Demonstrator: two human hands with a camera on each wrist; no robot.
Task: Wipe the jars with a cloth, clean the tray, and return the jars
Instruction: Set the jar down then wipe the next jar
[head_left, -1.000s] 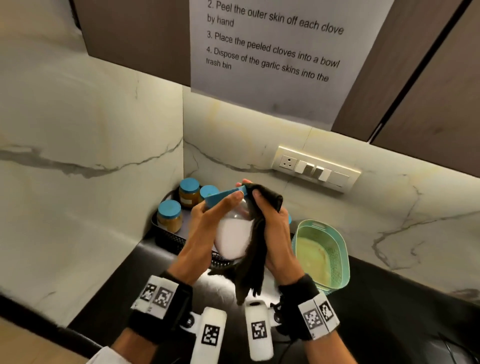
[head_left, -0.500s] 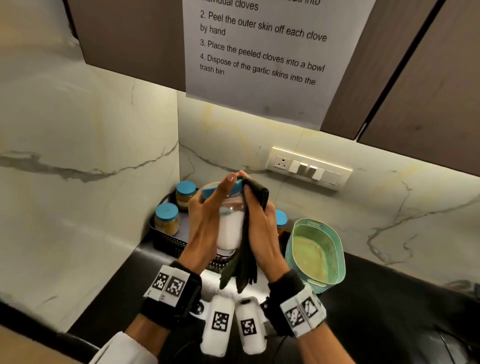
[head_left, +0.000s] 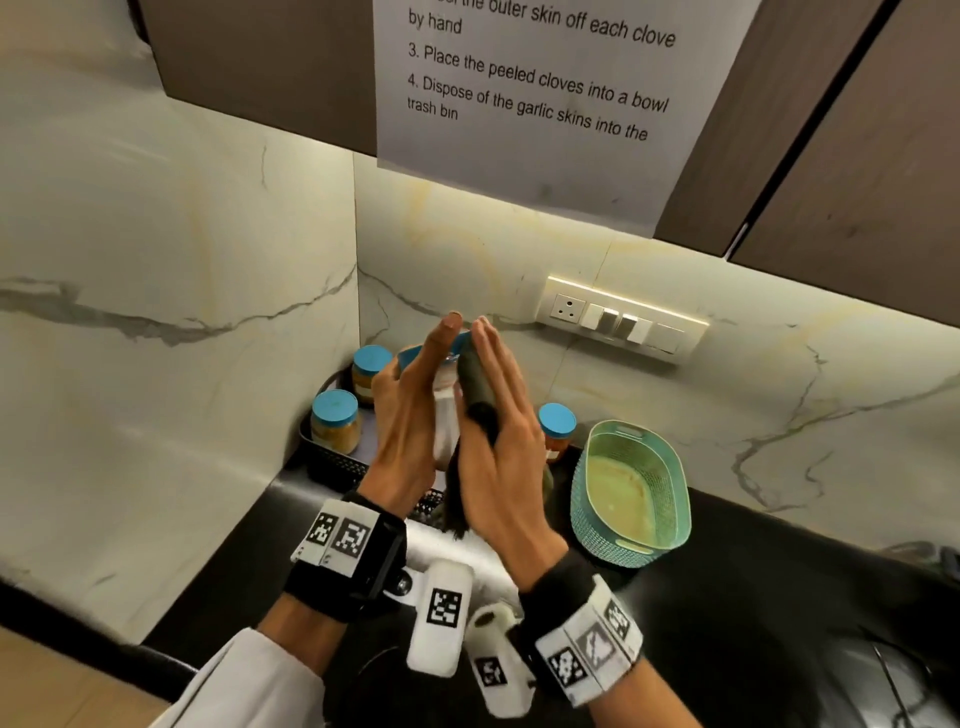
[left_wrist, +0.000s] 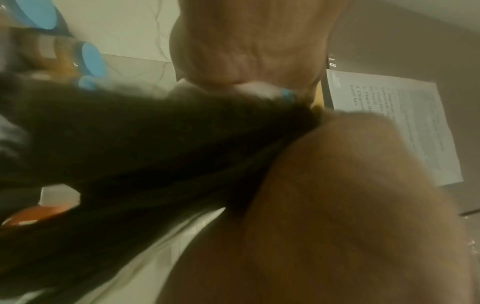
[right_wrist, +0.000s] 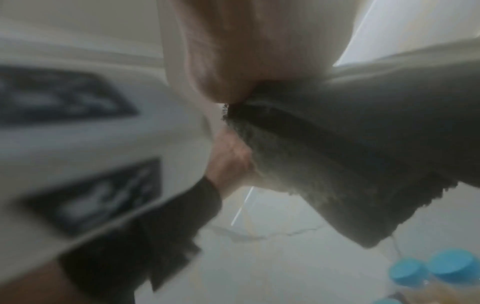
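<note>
Here the clear glass jar with a blue lid and white contents (head_left: 445, 415) is raised above the black bench (head_left: 753, 597), sandwiched between both palms: the left hand (head_left: 405, 415) holds its side with fingers straight, and the right hand (head_left: 501, 431) presses a dark cloth (head_left: 475, 384) against the other side, fingers likewise extended. Behind the hands, largely hidden by them, a black mesh tray (head_left: 332, 465) in the corner holds two blue-lidded jars of tan paste (head_left: 336, 427). Another blue-lidded jar (head_left: 557, 427) shows just right of the hands, beside a mint-green plastic basket (head_left: 631, 491), below a wall switch panel (head_left: 623, 322) and a printed paper sheet (head_left: 535, 93).
</note>
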